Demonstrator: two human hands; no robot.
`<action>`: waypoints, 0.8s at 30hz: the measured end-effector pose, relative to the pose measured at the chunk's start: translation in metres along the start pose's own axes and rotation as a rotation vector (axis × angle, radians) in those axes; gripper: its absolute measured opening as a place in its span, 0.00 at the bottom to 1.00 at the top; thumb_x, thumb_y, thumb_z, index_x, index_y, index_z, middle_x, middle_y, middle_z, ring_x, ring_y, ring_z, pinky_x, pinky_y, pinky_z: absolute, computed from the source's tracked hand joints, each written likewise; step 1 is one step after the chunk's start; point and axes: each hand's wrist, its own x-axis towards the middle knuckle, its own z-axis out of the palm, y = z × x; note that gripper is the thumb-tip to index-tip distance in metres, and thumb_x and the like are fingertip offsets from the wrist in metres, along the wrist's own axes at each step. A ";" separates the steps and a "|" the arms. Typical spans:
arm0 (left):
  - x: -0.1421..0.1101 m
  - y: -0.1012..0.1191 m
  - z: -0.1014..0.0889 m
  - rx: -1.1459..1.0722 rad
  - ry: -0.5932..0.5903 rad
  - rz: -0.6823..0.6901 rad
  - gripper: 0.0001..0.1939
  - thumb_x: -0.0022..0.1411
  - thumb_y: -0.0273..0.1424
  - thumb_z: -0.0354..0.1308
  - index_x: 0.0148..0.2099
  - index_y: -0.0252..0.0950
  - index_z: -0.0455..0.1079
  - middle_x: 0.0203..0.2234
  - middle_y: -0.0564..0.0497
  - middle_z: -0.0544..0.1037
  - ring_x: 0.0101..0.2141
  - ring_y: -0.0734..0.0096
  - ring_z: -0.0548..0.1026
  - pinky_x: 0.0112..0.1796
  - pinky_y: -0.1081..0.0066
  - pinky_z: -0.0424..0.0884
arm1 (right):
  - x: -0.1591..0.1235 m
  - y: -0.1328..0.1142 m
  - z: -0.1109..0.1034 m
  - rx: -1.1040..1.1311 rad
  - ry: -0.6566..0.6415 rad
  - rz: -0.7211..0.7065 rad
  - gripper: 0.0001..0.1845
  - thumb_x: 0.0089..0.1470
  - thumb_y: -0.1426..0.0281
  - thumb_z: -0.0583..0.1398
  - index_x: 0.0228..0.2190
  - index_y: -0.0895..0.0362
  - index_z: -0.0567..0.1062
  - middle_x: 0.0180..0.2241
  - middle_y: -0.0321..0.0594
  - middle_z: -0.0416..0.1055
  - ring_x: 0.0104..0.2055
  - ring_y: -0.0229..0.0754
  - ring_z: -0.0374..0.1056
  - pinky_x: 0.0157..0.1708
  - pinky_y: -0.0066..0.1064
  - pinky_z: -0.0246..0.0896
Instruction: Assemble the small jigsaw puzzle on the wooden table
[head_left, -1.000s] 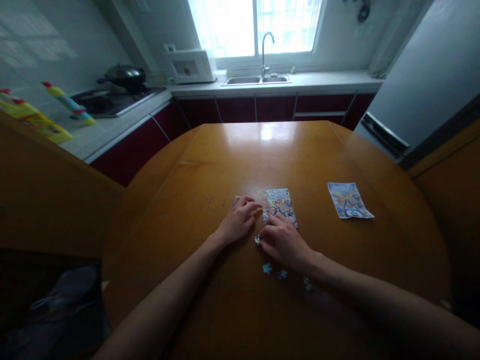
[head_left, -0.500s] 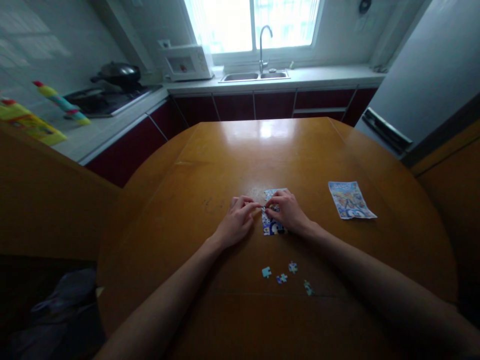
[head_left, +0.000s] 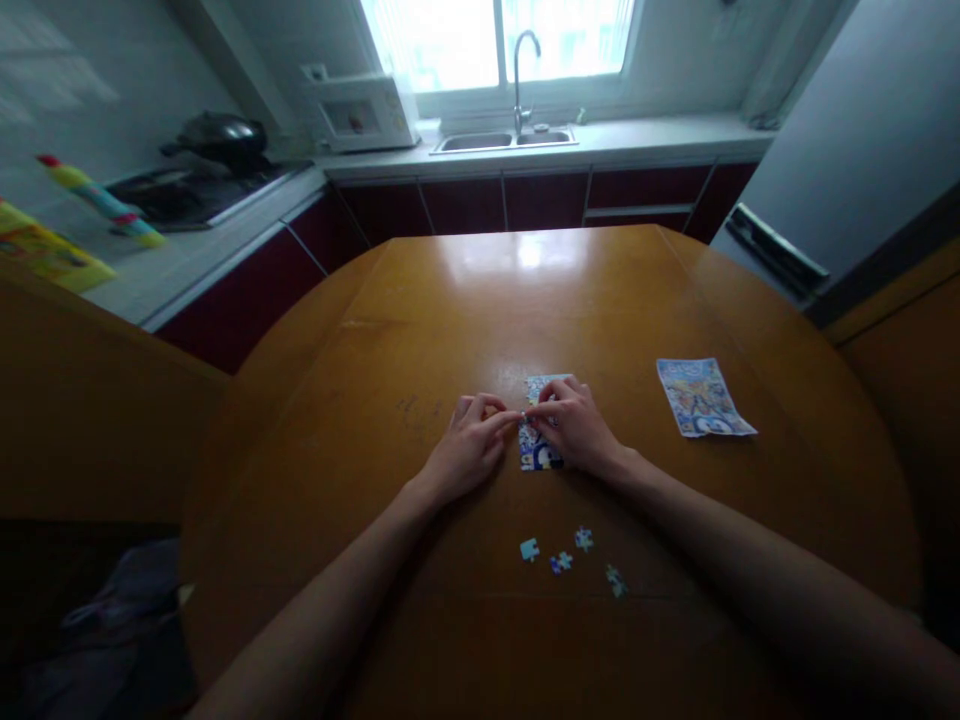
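Observation:
A partly joined jigsaw puzzle [head_left: 536, 457], mostly blue and white, lies on the wooden table, its right side covered by my right hand [head_left: 574, 425]. At the puzzle's left edge, the fingers of my right hand are closed on a small puzzle piece [head_left: 523, 416]. My left hand [head_left: 474, 440] comes in from the left with its fingers bent, and its fingertips meet the same piece. The fingers hide most of that piece. Nearer to me lie several loose pieces: a light blue piece [head_left: 529, 549], a patterned piece [head_left: 583, 539] and a darker piece [head_left: 616, 581] among them.
A creased picture sheet [head_left: 701, 398] lies on the table [head_left: 420, 330] to the right. Beyond the table are a sink [head_left: 476, 142], a microwave [head_left: 364, 112] and a stove with a pot [head_left: 221, 135]. A fridge [head_left: 847, 150] stands at the right.
The camera view has shifted slightly. Both hands stay at the puzzle's left edge, with small finger movements; a white bit of the piece now shows between the fingertips.

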 end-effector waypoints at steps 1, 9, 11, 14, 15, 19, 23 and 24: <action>0.000 0.000 0.000 0.002 0.002 -0.002 0.21 0.65 0.21 0.53 0.56 0.42 0.71 0.49 0.46 0.67 0.50 0.59 0.63 0.55 0.54 0.68 | -0.001 -0.001 -0.001 -0.025 -0.004 -0.011 0.07 0.60 0.67 0.63 0.35 0.49 0.84 0.39 0.43 0.72 0.46 0.48 0.60 0.45 0.40 0.53; 0.000 0.000 0.002 0.015 0.012 -0.006 0.21 0.65 0.21 0.54 0.57 0.43 0.71 0.49 0.46 0.67 0.50 0.59 0.63 0.55 0.54 0.68 | -0.006 -0.009 -0.004 -0.109 -0.018 -0.030 0.09 0.62 0.66 0.60 0.38 0.47 0.83 0.40 0.43 0.71 0.45 0.48 0.59 0.44 0.40 0.51; 0.000 0.000 0.001 0.018 0.007 -0.009 0.21 0.65 0.21 0.54 0.57 0.43 0.71 0.49 0.46 0.67 0.50 0.59 0.62 0.55 0.54 0.67 | -0.006 -0.009 -0.004 -0.116 -0.024 -0.027 0.10 0.62 0.67 0.60 0.38 0.47 0.83 0.40 0.43 0.71 0.45 0.48 0.59 0.44 0.40 0.51; 0.000 0.001 0.001 0.019 0.000 -0.010 0.22 0.65 0.21 0.54 0.58 0.43 0.70 0.48 0.46 0.67 0.50 0.59 0.62 0.55 0.55 0.68 | -0.006 -0.010 -0.005 -0.123 -0.035 -0.024 0.10 0.62 0.67 0.60 0.39 0.47 0.83 0.39 0.43 0.72 0.46 0.49 0.59 0.45 0.40 0.51; 0.000 0.000 0.001 0.019 -0.002 -0.010 0.22 0.65 0.21 0.54 0.58 0.43 0.70 0.48 0.46 0.67 0.50 0.59 0.62 0.55 0.55 0.68 | -0.005 -0.010 -0.006 -0.126 -0.042 -0.025 0.10 0.62 0.67 0.60 0.38 0.47 0.83 0.39 0.43 0.72 0.46 0.49 0.59 0.45 0.40 0.51; 0.000 0.000 0.000 0.024 0.003 -0.001 0.22 0.65 0.21 0.54 0.58 0.44 0.71 0.48 0.46 0.67 0.50 0.59 0.62 0.55 0.54 0.68 | -0.003 -0.012 -0.007 -0.127 -0.053 -0.010 0.11 0.61 0.72 0.60 0.38 0.49 0.83 0.41 0.44 0.72 0.47 0.49 0.59 0.46 0.41 0.51; 0.000 0.000 0.001 0.030 0.004 0.007 0.19 0.66 0.22 0.54 0.56 0.42 0.71 0.49 0.46 0.67 0.50 0.59 0.62 0.55 0.55 0.68 | -0.002 -0.011 -0.006 -0.119 -0.004 0.036 0.13 0.60 0.75 0.60 0.41 0.50 0.82 0.46 0.44 0.72 0.50 0.50 0.58 0.48 0.41 0.52; 0.000 0.000 0.001 0.033 0.001 0.008 0.19 0.66 0.23 0.54 0.57 0.43 0.71 0.49 0.46 0.67 0.50 0.59 0.62 0.55 0.55 0.68 | -0.002 -0.010 -0.006 -0.118 -0.005 0.037 0.13 0.60 0.75 0.60 0.41 0.50 0.82 0.46 0.44 0.72 0.51 0.50 0.58 0.49 0.41 0.52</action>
